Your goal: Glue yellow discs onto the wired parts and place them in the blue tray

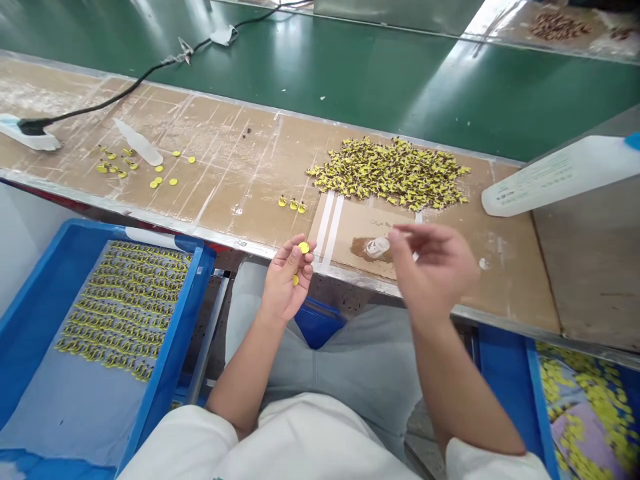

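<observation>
My left hand (287,283) is closed at the table's front edge, pinching a round yellow disc (303,247) between thumb and fingertips. A second yellow disc (295,280) rests against its fingers lower down. To the right, my right hand (435,267) hovers over the cardboard sheet, thumb and forefinger pressed together; whatever is between them is too small to make out. Just left of those fingertips lies a whitish blob (377,247) in a brown wet patch. Behind spreads a heap of small yellow and dark brown figures (390,172). Three assembled pieces (293,205) stand in a row left of it.
Loose yellow discs (173,181) lie at left near a translucent, pointed object (140,143). A black cable (115,100) crosses the table. A white bottle (555,175) leans in from the right. Blue trays with rows of pieces (125,300) and yellow discs (595,407) stand below.
</observation>
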Demonstrator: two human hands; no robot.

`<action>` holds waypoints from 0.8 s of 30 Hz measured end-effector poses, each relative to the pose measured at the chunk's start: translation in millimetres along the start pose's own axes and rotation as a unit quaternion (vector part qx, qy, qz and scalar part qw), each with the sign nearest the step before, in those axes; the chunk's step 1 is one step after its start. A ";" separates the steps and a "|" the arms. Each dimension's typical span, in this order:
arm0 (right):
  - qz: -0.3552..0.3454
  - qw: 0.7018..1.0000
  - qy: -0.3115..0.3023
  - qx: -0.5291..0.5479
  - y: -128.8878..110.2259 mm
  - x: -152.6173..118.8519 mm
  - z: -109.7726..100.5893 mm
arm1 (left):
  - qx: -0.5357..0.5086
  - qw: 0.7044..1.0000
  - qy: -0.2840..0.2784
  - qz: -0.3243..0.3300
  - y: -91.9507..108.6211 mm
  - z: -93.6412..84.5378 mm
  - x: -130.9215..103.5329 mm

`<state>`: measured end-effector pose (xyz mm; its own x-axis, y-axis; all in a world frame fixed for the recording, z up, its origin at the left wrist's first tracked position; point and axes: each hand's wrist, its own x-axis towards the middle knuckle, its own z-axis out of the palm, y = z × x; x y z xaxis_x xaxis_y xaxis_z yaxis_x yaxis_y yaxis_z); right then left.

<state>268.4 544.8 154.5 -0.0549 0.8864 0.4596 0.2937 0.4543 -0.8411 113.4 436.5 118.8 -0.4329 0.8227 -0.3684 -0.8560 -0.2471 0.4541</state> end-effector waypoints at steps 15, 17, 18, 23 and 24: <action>-0.196 0.887 -0.293 -0.299 149.8 132.4 9.4 | 0.029 0.999 0.010 -0.028 -5.3 3.5 5.7; -0.188 0.882 -0.310 -0.300 147.2 135.7 5.3 | 0.023 0.999 0.006 -0.037 -6.3 5.0 6.6; -0.167 0.892 -0.311 -0.282 145.6 136.6 2.4 | 0.020 0.999 0.004 -0.039 -7.0 6.2 7.2; -0.045 0.959 -0.242 -0.138 128.2 117.4 -14.7 | 0.027 0.999 -0.011 -0.035 -9.2 15.7 17.0; -0.015 0.979 -0.189 -0.075 121.6 107.1 -16.4 | 0.028 0.999 -0.027 -0.031 -9.5 18.1 21.0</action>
<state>313.9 693.5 106.1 -0.4067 0.8553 0.3211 0.4210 0.4874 -0.7650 117.5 465.3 121.4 -0.3621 0.8622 -0.3543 -0.8630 -0.1665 0.4770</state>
